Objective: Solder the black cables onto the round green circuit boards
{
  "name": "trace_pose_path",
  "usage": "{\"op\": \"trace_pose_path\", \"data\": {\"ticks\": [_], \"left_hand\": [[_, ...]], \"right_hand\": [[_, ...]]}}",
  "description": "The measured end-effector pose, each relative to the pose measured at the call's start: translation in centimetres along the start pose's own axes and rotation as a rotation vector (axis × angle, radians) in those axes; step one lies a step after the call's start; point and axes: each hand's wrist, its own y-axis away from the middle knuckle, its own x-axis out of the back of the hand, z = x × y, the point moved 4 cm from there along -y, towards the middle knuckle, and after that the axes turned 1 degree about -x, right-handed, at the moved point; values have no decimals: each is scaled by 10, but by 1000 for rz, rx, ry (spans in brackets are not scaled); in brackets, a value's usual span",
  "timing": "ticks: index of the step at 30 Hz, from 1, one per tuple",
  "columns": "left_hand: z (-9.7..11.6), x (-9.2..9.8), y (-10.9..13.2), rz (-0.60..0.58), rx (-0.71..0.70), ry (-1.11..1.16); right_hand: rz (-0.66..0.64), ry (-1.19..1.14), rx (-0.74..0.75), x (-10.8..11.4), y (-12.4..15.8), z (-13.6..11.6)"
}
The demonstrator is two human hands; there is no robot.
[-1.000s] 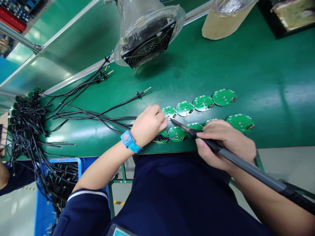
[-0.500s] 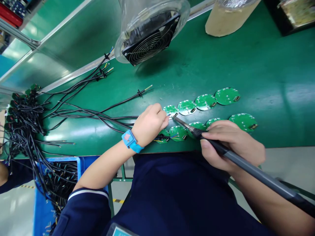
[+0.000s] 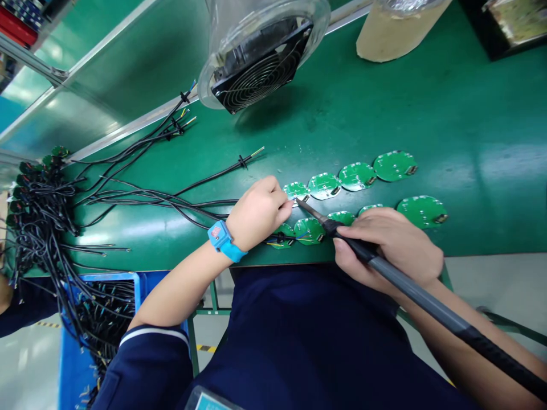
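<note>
My right hand (image 3: 393, 250) is wrapped round a soldering iron (image 3: 363, 250), whose metal tip reaches the lower edge of a green circuit board (image 3: 296, 189). My left hand (image 3: 260, 210) is pinched closed at that same board, right beside the iron's tip. A black cable (image 3: 217, 203) runs from the left into this hand; the wire end between the fingers is mostly hidden. Just below, another cable's bared coloured wires (image 3: 302, 236) lie across a board (image 3: 310, 230) in the front row.
More round boards (image 3: 395, 165) lie in two rows to the right. Black cables (image 3: 149, 199) spread leftward to a tangled pile (image 3: 43, 210). A fan in a clear hood (image 3: 260, 68) hangs above the bench. A blue bin (image 3: 137, 293) of cables stands below, near another person's arm (image 3: 5, 293).
My right hand has moved a little left with the soldering iron, bringing its tip closer to my left fingertips. My left hand has shifted very slightly left.
</note>
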Motion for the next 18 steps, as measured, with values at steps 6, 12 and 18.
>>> {"op": "trace_pose_path", "data": {"ticks": [6, 12, 18], "left_hand": [[-1, 2, -5, -27, 215, 80], [0, 2, -10, -106, 312, 111], [-1, 4, -12, -139, 314, 138]], "right_hand": [[18, 102, -7, 0, -5, -9], [75, 81, -37, 5, -5, -9], [112, 50, -197, 13, -2, -3]]}}
